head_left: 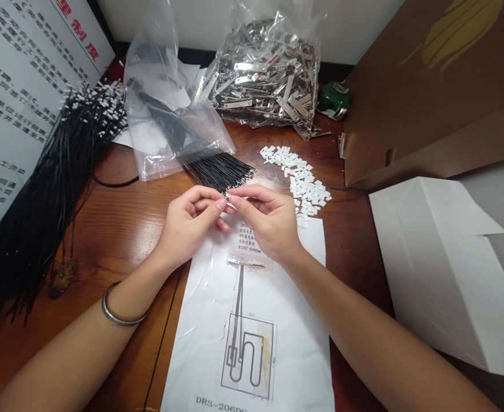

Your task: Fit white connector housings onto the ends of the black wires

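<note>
My left hand (195, 220) and my right hand (266, 220) meet fingertip to fingertip above a printed sheet (209, 320). The right thumb and forefinger pinch what looks like a small white connector housing (228, 195). My left thumb and forefinger are closed against the same spot; what they grip is too small and covered to make out. Just beyond the fingertips lie the metal-tipped ends of a bundle of black wires (217, 169), partly inside a clear plastic bag (183, 134). A heap of white connector housings (305, 183) lies to the right of the bundle.
A clear bag of metal strips (264, 80) stands at the back, with a green tape measure (335, 100) beside it. Black wires with white ends (58, 154) hang over a lettered board (11, 86) at left. A cardboard box (440, 97) and folded white paper (440, 269) are at right.
</note>
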Demonstrator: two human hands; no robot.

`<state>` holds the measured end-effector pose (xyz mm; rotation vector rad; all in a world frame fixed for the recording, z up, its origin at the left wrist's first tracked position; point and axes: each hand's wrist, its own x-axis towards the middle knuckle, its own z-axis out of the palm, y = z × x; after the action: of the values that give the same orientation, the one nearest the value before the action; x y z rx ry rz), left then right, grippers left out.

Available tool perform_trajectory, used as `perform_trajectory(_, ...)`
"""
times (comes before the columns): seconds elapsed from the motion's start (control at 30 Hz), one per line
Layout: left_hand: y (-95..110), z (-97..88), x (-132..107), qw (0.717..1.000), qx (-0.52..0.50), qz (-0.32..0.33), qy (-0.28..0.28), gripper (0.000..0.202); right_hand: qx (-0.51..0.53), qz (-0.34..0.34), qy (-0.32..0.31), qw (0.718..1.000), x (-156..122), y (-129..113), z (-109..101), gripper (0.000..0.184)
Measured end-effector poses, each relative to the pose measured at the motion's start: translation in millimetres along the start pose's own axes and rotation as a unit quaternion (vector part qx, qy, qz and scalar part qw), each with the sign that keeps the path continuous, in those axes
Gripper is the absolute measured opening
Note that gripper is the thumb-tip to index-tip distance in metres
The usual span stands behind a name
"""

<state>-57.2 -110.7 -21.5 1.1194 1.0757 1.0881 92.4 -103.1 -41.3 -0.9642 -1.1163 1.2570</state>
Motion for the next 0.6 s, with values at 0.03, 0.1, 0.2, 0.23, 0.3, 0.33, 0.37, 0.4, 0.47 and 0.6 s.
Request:
perform_trajectory(0.03,0.0,0.0,0.1,1.000,0.002,0.000,0.000,0.022,0.000,0.002,-0.003,1.000,0.2,0.2,-0.2,0.009)
perform_trajectory(0.1,-0.2,-0.3,0.3,1.000,0.006,0.001,0.001,0.023,0.004,0.005,-0.007,1.000,0.5,1.0,-0.8,0.009)
perform_trajectory(0.2,-0.6,-0.9,0.5,1.000,0.006,0.002,0.000,0.022,0.011,0.000,-0.012,1.000,0.8,1.9,-1.5,0.007)
perform_trajectory(0.23,-0.6,-1.0,0.5,1.000,0.006,0.002,0.000,0.022,0.011,-0.002,-0.013,1.000,0.8,2.0,-1.5,0.007)
perform_trajectory(0.3,-0.4,-0.9,0.2,1.000,0.008,-0.001,0.001,0.021,0.007,-0.004,-0.015,1.000,0.7,2.0,-1.6,0.006)
perform_trajectory(0.33,-0.1,-0.7,0.0,1.000,0.011,-0.003,0.004,0.021,0.003,-0.004,-0.015,1.000,0.6,2.1,-1.7,0.006)
perform_trajectory(0.37,0.1,-0.4,-0.2,1.000,0.014,-0.006,0.006,0.022,-0.001,-0.005,-0.015,1.000,0.5,2.2,-1.8,0.006)
perform_trajectory(0.4,0.4,-0.2,-0.4,1.000,0.018,-0.009,0.009,0.022,-0.006,-0.005,-0.016,1.000,0.4,2.4,-2.1,0.006)
perform_trajectory(0.47,0.8,0.3,-0.6,1.000,0.023,-0.013,0.012,0.024,-0.015,-0.006,-0.017,1.000,0.2,3.4,-2.7,0.006)
perform_trajectory(0.6,1.2,0.9,-1.0,0.999,0.023,-0.019,0.016,0.026,-0.032,-0.007,-0.016,0.999,0.0,5.2,-3.7,0.007)
